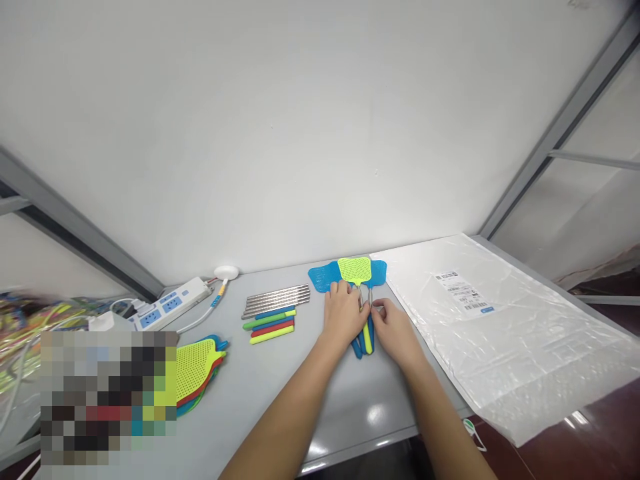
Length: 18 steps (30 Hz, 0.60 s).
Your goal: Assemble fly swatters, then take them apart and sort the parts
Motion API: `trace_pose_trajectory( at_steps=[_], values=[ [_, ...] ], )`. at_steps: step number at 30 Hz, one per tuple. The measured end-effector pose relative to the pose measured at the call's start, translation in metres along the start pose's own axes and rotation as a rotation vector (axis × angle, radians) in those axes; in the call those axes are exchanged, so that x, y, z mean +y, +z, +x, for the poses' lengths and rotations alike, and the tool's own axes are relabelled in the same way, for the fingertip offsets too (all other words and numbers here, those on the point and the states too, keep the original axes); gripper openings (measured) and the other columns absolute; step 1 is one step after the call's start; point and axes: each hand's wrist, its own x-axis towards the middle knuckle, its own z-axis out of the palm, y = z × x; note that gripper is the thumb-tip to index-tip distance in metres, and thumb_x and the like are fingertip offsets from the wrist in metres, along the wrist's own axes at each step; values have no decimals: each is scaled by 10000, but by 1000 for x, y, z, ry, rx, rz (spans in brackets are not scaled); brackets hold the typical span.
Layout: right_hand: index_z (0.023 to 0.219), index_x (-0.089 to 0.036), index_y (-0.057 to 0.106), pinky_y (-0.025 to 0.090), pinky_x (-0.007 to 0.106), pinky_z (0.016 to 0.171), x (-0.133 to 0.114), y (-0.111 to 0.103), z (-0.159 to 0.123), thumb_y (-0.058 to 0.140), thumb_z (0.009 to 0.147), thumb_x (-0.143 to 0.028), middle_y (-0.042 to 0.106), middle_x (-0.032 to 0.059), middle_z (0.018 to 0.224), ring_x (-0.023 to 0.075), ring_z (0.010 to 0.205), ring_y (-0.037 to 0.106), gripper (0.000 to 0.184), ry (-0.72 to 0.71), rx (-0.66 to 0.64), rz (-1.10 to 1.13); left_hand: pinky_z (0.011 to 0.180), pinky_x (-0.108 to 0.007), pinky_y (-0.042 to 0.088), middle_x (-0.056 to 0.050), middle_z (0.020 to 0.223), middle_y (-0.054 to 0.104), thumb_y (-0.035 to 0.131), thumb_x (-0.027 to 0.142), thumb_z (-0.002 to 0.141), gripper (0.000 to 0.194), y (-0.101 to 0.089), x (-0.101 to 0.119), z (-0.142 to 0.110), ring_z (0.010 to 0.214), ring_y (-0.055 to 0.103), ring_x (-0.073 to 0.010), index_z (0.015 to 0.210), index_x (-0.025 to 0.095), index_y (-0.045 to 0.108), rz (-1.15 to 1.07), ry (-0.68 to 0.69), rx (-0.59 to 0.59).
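Note:
Three fly swatters (355,272) lie bunched in the middle of the grey table (300,400), two blue and one yellow-green on top. My left hand (344,313) rests over their metal shafts with its fingers curled round them. My right hand (393,328) pinches the same shafts from the right side. Blue and yellow-green handles (365,341) stick out below, between both hands.
Metal rods (277,300) and several coloured handles (270,325) lie left of my hands. A stack of swatter heads (197,363) sits further left, by a white power strip (167,305). A clear plastic bag with a label (500,333) covers the table's right side.

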Motion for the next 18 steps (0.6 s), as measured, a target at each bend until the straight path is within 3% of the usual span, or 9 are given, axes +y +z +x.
trace_pose_trajectory(
  at_steps=[4,9,14,18],
  values=[
    [1056,-182,594,383,274,598,-1,1,-2,420,894,-350,593,-7,641,188,652,601,291,-11,11,-4,824,-377,401,-79,938,538,476,365,937,265,-17,-16,-2,958,484,-246,762,200,587,-76,26,31],
    [1073,-194,599,376,277,583,-5,2,-9,399,905,-403,558,-18,626,190,636,579,335,-44,46,-34,747,-300,431,-39,880,545,378,325,976,296,-57,-67,-12,829,545,-181,761,210,546,-163,93,38],
    [1038,-209,599,352,286,570,-7,4,-16,377,920,-463,515,-25,617,190,613,548,357,-58,110,-86,735,-281,428,-30,862,559,403,276,956,253,-92,-122,-50,802,555,-174,751,219,541,-166,121,79],
    [873,-222,585,318,286,541,-5,9,-22,440,885,-539,517,-27,569,193,581,540,349,-20,109,-141,736,-283,433,-38,877,563,399,263,961,239,-104,-144,-84,807,550,-171,776,214,541,-162,123,123]
  ],
)
